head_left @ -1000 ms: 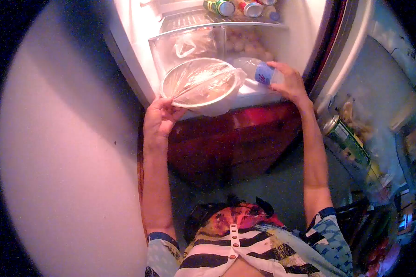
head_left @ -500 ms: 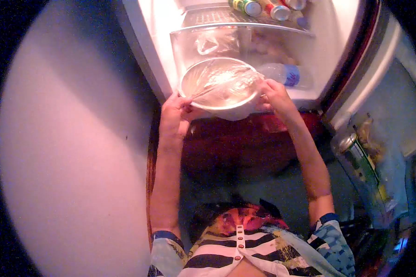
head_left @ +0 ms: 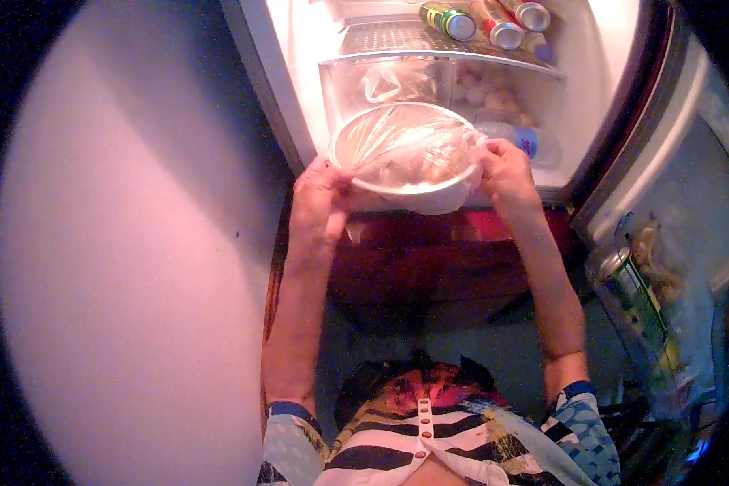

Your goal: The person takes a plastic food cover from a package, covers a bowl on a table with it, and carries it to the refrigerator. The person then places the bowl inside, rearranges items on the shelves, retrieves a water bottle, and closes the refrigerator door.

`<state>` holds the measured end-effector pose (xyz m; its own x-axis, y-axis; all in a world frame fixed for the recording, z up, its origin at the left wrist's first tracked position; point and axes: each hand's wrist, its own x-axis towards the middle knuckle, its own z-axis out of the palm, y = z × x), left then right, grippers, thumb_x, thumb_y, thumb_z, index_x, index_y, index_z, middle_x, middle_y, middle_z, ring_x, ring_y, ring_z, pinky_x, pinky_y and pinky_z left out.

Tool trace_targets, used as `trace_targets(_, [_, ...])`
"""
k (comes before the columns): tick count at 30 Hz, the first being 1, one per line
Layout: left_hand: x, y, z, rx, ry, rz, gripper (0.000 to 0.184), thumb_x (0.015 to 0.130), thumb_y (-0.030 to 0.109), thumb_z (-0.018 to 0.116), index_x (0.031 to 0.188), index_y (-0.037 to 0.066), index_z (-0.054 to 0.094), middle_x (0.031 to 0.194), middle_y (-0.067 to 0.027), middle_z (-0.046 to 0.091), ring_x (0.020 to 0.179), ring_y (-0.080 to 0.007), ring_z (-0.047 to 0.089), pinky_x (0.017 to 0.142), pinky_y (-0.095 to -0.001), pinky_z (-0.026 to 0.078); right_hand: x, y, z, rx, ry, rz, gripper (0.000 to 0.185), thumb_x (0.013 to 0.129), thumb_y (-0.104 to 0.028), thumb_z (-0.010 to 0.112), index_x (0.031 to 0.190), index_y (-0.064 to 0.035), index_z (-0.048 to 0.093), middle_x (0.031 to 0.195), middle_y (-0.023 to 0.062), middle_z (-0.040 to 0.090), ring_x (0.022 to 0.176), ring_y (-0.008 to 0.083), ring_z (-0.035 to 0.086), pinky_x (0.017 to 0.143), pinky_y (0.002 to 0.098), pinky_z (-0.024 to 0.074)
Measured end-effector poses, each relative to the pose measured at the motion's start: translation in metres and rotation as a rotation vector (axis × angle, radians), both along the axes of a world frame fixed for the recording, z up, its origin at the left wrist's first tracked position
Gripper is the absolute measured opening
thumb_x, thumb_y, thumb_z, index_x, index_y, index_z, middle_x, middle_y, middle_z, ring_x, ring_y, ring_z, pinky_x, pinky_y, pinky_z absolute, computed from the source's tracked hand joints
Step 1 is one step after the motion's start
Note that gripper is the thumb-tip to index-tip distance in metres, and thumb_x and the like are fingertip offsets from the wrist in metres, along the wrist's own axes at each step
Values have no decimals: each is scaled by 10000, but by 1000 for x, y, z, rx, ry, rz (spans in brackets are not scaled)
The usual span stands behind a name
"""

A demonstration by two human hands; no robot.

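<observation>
A round, light-coloured bowl (head_left: 429,202) is held up at the front of the open fridge. Clear plastic wrap (head_left: 409,150), wrinkled and shiny, stretches over its top. My left hand (head_left: 320,190) grips the rim at the left, thumb on the film near the edge. On the opposite side my right hand (head_left: 506,168) is closed on the rim and wrap, its fingertips partly hidden. What the bowl contains cannot be made out through the glare.
Behind the bowl, the fridge holds a clear drawer (head_left: 348,85), eggs (head_left: 490,93) and a lying bottle with a blue label (head_left: 522,143). Cans (head_left: 454,24) lie on the shelf (head_left: 381,36) above. The open door (head_left: 664,170) is at right, a pale wall (head_left: 130,267) at left.
The whole view has shifted, so the fridge, bowl and hands appear slightly farther right. Both hands keep their hold on the bowl, and the eggs show more clearly.
</observation>
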<state>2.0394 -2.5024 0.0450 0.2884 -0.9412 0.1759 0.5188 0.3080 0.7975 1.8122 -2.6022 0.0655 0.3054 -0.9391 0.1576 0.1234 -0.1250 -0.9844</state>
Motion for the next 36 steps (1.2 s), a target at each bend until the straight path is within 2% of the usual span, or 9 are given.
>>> trace_targets(12, [-12,13,68,-13,231,-132,243,759,4,483,967,-118,461,931,-223,562,873,-308,576,839,-417,487,-39,23,77,-232,-196,263,330,811,-212,527,1006,53,490,953,110,563,868,169,566,763,311,492])
trace_targets(15, [-34,26,116,14,161,39,228,763,5,484,957,-114,462,921,-218,562,867,-316,575,837,-417,491,-31,12,104,-201,-166,281,302,813,-198,512,987,49,519,954,99,563,848,169,563,771,305,485])
trace_targets(18, [7,-2,127,-40,245,-277,208,776,-15,443,947,-133,430,924,-231,537,844,-330,573,807,-438,508,-21,-11,108,-181,-314,368,258,836,-146,485,993,57,512,937,106,567,829,170,564,727,288,502])
trace_targets(20, [-3,-7,134,-36,178,-33,180,789,-31,398,926,-147,399,921,-227,510,833,-335,560,790,-474,515,-10,-26,110,-198,-314,340,261,840,-144,491,1008,56,501,948,110,562,835,176,563,730,293,507])
trace_targets(23, [31,-22,132,-70,238,-172,169,791,-27,406,917,-139,398,884,-212,504,793,-323,558,781,-464,522,8,-37,121,-199,-235,254,279,852,-147,501,1054,42,474,976,115,543,857,190,559,746,307,516])
trace_targets(27, [40,-38,135,-69,199,-112,137,789,-25,417,884,-124,408,844,-203,493,757,-307,553,780,-453,528,34,-69,120,-110,-431,293,111,797,-57,552,731,33,551,748,102,571,631,191,588,512,301,518])
trace_targets(28, [29,-40,136,-79,147,2,121,788,-23,416,864,-117,415,838,-202,491,749,-303,551,774,-440,532,42,-117,104,-759,-177,236,135,801,-72,545,714,31,557,744,100,570,633,186,587,503,291,511])
trace_targets(30, [27,-47,137,-42,82,145,88,787,-29,394,821,-103,428,821,-190,493,733,-286,547,757,-422,540,31,-105,111,-317,-238,603,178,834,-84,456,947,31,533,881,76,554,837,151,553,723,236,475])
trace_targets(36, [49,-64,129,-79,108,168,52,753,-14,466,787,-53,472,722,-159,545,662,-282,551,707,-426,534,54,-91,116,-266,-322,434,153,835,-93,467,830,24,565,805,85,561,733,169,560,678,285,485])
